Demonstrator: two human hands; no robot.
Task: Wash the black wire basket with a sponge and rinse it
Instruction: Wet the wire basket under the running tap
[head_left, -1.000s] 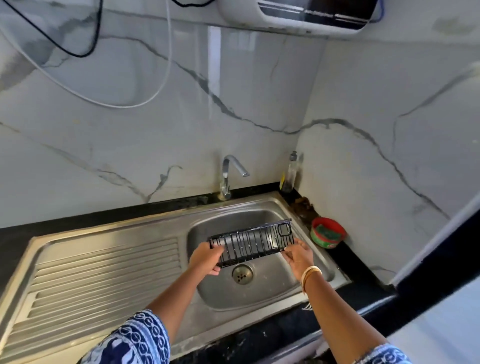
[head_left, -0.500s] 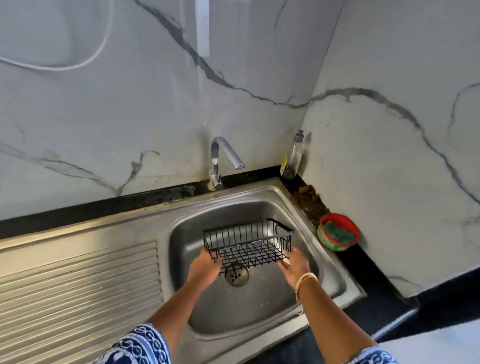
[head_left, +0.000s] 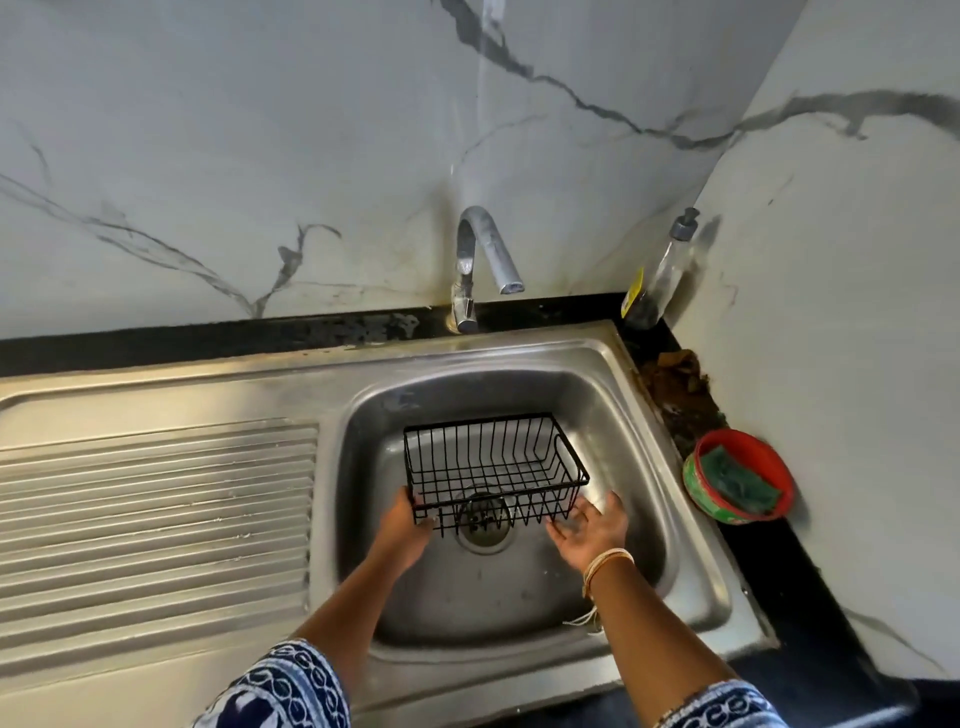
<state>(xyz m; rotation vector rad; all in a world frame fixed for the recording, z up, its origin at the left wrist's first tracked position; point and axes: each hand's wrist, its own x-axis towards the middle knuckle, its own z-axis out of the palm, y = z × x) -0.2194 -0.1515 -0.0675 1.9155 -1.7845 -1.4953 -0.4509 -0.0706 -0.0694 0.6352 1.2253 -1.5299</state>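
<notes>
Nearest us, our left hand (head_left: 402, 530) gripped the left front corner of the black wire basket (head_left: 493, 470), which sat in the sink (head_left: 519, 597) over the drain (head_left: 484, 525). Our right hand (head_left: 589, 527) lay open, palm up, just beside its right end, grasping nothing. Held by one corner, the basket could tip and clatter. Farther off, the green sponge (head_left: 737, 480) waited in a red bowl (head_left: 740, 475) on the counter (head_left: 810, 597); the tap (head_left: 480, 260) was dry.

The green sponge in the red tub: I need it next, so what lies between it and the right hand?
Only the steel sink's rim, per the head view.
</notes>
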